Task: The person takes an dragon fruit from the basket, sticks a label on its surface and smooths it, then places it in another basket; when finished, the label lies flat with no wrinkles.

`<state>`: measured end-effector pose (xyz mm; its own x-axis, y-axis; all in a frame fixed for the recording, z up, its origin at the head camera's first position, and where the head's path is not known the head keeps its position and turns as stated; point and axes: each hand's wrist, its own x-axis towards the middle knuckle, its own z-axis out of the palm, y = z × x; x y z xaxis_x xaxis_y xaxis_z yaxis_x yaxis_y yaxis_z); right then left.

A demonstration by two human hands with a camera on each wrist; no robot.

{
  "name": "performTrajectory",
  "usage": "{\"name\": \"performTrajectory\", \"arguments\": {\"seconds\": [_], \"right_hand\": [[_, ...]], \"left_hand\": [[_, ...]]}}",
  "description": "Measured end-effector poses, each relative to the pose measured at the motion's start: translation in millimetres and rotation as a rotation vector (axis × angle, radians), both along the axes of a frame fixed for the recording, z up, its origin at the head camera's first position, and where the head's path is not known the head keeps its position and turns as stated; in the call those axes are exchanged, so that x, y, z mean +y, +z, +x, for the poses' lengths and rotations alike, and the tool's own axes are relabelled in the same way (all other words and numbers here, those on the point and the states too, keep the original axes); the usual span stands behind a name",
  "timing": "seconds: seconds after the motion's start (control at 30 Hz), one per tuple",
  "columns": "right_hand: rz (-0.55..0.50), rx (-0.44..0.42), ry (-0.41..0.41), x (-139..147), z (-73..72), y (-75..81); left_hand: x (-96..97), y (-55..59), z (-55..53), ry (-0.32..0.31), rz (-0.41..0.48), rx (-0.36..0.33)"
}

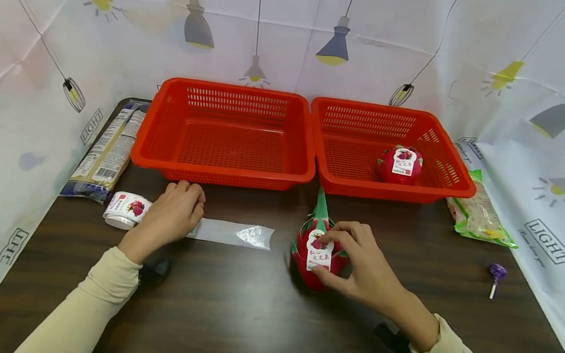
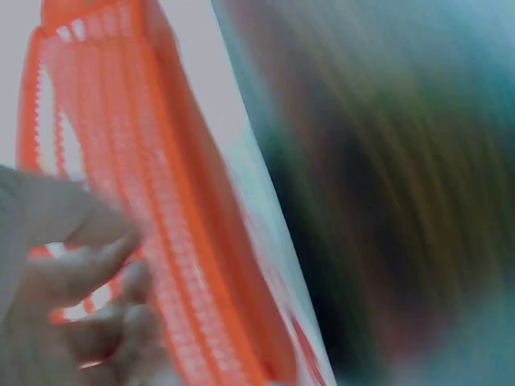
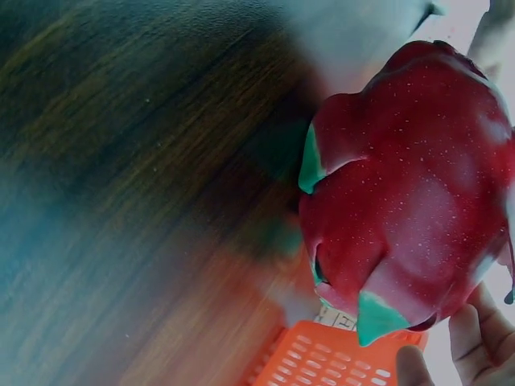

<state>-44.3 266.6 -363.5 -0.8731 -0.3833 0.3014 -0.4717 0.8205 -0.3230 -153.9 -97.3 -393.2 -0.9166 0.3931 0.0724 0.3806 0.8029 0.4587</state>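
A red dragon fruit (image 1: pixel 302 252) with green scales stands on the dark table, a white printed label (image 1: pixel 319 255) on its front. My right hand (image 1: pixel 361 263) has its thumb and fingers on the fruit's right side, at the label's edges; the right wrist view shows the fruit (image 3: pixel 410 185) up close, fingers (image 3: pixel 475 338) below. My left hand (image 1: pixel 177 211) hovers near the roll of labels (image 1: pixel 128 208) with fingers loosely curled, nothing visible in them. A clear backing strip (image 1: pixel 236 234) stretches rightward from under it. In the left wrist view these fingers (image 2: pixel 105 281) are blurred.
Two red baskets, left (image 1: pixel 220 174) and right (image 1: pixel 397 192), stand at the back. Another labelled dragon fruit (image 1: pixel 388 166) sits in the right one. Packets (image 1: pixel 109 146) lie far left, a snack bag (image 1: pixel 484 214) and a purple lollipop (image 1: pixel 497 271) at the right.
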Motion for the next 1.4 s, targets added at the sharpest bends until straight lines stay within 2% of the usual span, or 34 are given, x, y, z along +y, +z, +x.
{"name": "performTrajectory", "arguments": {"seconds": [0.07, 0.13, 0.2, 0.27, 0.33, 0.4, 0.47, 0.53, 0.6, 0.73, 1.0, 1.07, 1.13, 1.2, 1.23, 1.33, 1.4], "right_hand": [[-0.022, -0.010, 0.013, -1.3, -0.7, -1.2], [-0.041, -0.018, 0.026, -1.9, -1.6, -2.1], [-0.065, -0.027, 0.044, -1.7, -2.7, -2.4], [-0.096, -0.037, 0.064, -1.2, -4.2, -2.4], [-0.138, -0.043, 0.087, -0.9, -5.6, -2.3], [-0.187, -0.047, 0.110, -0.7, -7.1, -2.8], [-0.227, -0.054, 0.120, -1.1, -8.3, -2.8], [-0.265, -0.065, 0.125, -1.5, -9.6, -3.1], [-0.291, -0.084, 0.123, -1.7, -10.4, -2.9], [-0.329, -0.128, 0.111, -0.1, -10.9, -1.7], [-0.339, -0.178, 0.070, 9.6, -6.8, 4.2], [-0.366, -0.179, 0.076, 15.1, -7.3, 6.6], [-0.406, -0.137, 0.066, 27.2, -12.0, 11.1], [-0.461, -0.076, -0.010, 48.1, -20.6, 21.3], [-0.481, -0.043, -0.076, 62.5, -26.2, 28.7], [-0.500, 0.045, -0.372, 116.3, -44.9, 56.9], [-0.474, 0.013, -0.564, 156.2, -55.9, 76.0]], "left_hand": [[14.0, 2.4, 13.9, -0.015, 0.125, 0.065], [32.5, 5.3, 29.4, -0.077, 0.238, 0.059], [52.1, 9.5, 44.7, -0.165, 0.314, -0.036], [70.8, 12.8, 57.7, -0.247, 0.362, -0.187], [88.4, 13.3, 66.9, -0.294, 0.389, -0.338], [104.0, 11.5, 72.1, -0.313, 0.422, -0.452], [117.7, 9.5, 73.9, -0.318, 0.448, -0.508], [128.7, 8.9, 73.6, -0.317, 0.475, -0.528], [137.4, 9.2, 73.1, -0.309, 0.491, -0.521], [151.7, 9.6, 73.7, -0.257, 0.463, -0.481], [177.2, 3.0, 78.5, -0.181, 0.369, -0.236], [180.5, 2.0, 79.8, -0.164, 0.361, -0.203], [182.7, 2.0, 81.2, -0.148, 0.365, -0.187], [184.7, 2.4, 82.1, -0.139, 0.369, -0.180], [185.8, 2.9, 82.4, -0.138, 0.372, -0.179], [190.0, 3.3, 82.5, -0.153, 0.379, -0.183], [193.1, 3.2, 82.6, -0.170, 0.386, -0.197]]}}
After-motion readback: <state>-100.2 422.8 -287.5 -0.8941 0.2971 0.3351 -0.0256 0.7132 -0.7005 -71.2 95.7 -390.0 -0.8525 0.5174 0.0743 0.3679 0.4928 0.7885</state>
